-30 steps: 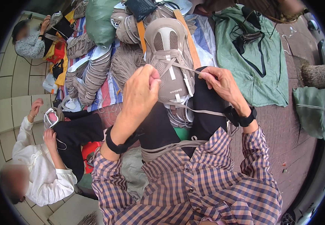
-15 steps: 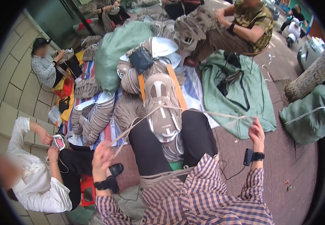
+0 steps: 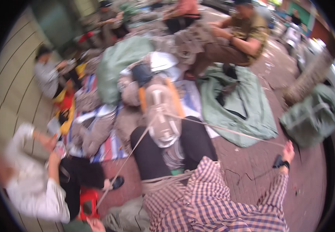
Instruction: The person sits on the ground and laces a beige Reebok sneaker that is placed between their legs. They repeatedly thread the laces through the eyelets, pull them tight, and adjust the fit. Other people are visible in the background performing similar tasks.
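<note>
A beige-brown shoe upper [image 3: 161,133] with white trim lies between my knees, over a stack of similar uppers. From it a thin pale shoelace [image 3: 229,130] runs out to both sides, pulled straight. At the far right, my right hand [image 3: 288,152] pinches one end of the lace, arm stretched out. My left hand [image 3: 96,224], at the lower left edge and partly cut off, has closed fingers at the other end. Everything is somewhat smeared by motion.
A person in white [image 3: 36,185] sits close at my left beside a red stool [image 3: 88,203]. Ahead are a large green sack [image 3: 123,63], a dark pouch [image 3: 141,74] and heaps of uppers. A green cloth [image 3: 248,127] and a tree trunk [image 3: 308,85] are on the right.
My hands have moved apart, the left down toward the lower edge, the right outward and down. The loosely crossing lace is now drawn straight on both sides. The whole view has shifted slightly.
</note>
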`<state>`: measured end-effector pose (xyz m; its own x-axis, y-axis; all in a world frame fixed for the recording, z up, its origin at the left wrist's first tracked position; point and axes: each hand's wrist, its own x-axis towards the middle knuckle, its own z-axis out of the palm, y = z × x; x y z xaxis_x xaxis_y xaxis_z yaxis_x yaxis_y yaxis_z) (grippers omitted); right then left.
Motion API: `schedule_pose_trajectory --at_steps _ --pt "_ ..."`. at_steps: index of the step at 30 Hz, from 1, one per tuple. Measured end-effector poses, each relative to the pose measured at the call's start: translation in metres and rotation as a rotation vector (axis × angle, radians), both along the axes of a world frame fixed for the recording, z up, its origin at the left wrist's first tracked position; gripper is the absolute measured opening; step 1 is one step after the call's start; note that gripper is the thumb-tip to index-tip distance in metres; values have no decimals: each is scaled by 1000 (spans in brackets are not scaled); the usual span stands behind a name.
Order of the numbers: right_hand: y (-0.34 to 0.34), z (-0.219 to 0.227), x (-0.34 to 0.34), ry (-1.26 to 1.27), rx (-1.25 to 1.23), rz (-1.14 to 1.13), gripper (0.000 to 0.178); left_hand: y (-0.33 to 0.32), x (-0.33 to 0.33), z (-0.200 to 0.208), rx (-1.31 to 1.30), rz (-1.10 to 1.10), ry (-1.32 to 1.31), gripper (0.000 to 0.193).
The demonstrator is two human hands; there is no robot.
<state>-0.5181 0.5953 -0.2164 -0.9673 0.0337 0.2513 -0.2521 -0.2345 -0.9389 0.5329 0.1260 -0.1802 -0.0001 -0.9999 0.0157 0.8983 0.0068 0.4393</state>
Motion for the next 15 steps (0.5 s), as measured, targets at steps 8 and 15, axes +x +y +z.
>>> schedule_pose_trajectory --at_steps 8,15 --pt "-285 103 147 -379 368 542 27 -79 -138 -7 416 -53 -723 29" --pt "-472 176 245 -112 404 1146 20 -178 -406 128 -231 -391 -1448 23"
